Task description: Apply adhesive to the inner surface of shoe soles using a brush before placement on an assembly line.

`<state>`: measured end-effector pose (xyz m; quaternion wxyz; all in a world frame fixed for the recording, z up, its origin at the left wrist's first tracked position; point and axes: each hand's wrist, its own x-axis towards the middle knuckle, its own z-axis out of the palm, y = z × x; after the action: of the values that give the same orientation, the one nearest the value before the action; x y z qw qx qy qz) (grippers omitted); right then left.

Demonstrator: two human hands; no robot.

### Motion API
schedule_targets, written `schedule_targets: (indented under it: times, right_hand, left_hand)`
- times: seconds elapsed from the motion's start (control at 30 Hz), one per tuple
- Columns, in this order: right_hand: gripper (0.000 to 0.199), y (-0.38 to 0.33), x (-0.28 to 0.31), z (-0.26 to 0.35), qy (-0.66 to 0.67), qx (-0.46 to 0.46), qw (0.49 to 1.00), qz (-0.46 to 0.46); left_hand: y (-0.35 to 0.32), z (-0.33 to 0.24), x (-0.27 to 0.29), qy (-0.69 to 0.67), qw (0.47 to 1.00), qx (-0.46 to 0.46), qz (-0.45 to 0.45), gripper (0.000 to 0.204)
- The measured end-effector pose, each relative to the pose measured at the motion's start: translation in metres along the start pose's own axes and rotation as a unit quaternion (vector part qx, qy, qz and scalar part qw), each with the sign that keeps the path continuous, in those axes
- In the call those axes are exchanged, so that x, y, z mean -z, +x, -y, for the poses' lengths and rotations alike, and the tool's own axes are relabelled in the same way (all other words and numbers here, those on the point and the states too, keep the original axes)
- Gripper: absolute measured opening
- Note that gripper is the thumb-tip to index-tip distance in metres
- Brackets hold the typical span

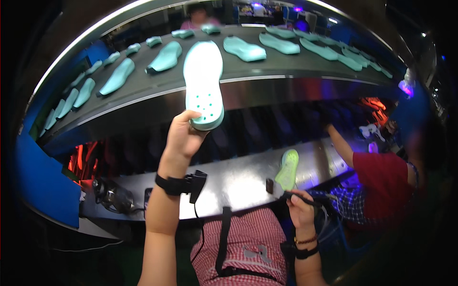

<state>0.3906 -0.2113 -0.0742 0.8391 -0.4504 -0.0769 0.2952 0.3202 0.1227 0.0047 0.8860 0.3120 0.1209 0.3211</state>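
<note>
My left hand [185, 136] is raised over the near edge of the belt, gripping a pale mint shoe sole [204, 66] by its lower end. The thumb presses on the face near several small holes; the upper part looks bright white. Low on the right, my right hand [301, 209] is closed round the black handle of a brush [276, 188]. Its dark bristle end points left, and a clear tube runs by the hand. Just beyond the brush, a yellow-green shoe sole [288, 169] lies on the metal bench [229, 183].
A dark conveyor belt [143, 86] curves across the far side, carrying several mint shoe pieces [244, 49]. Close on my right sits a co-worker in a red shirt [386, 181], one arm reaching over the bench. A dark machine part [113, 196] stands at the bench's left end.
</note>
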Motion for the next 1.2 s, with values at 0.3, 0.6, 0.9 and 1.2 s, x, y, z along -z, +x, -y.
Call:
schedule_targets:
  times: [0.3,0.6,0.9,1.2]
  right_hand:
    - [0.022,0.007,-0.015,-0.02,-0.004,-0.086,0.992,0.096]
    - [0.023,0.023,-0.036,-0.071,-0.077,-0.208,0.968,0.121]
    - [0.022,0.023,-0.081,-0.089,-0.336,-0.03,0.919,0.203]
    - [0.022,-0.004,-0.063,-0.027,-0.454,-0.059,0.749,0.48]
  left_hand:
    - [-0.15,0.095,0.105,-0.209,0.93,0.273,0.129,0.08]
    - [-0.198,0.135,0.087,-0.244,0.944,0.22,-0.018,0.09]
    - [-0.196,0.154,0.07,-0.137,0.957,0.167,-0.193,0.071]
    - [-0.196,0.134,0.112,-0.147,0.968,0.197,-0.049,0.076]
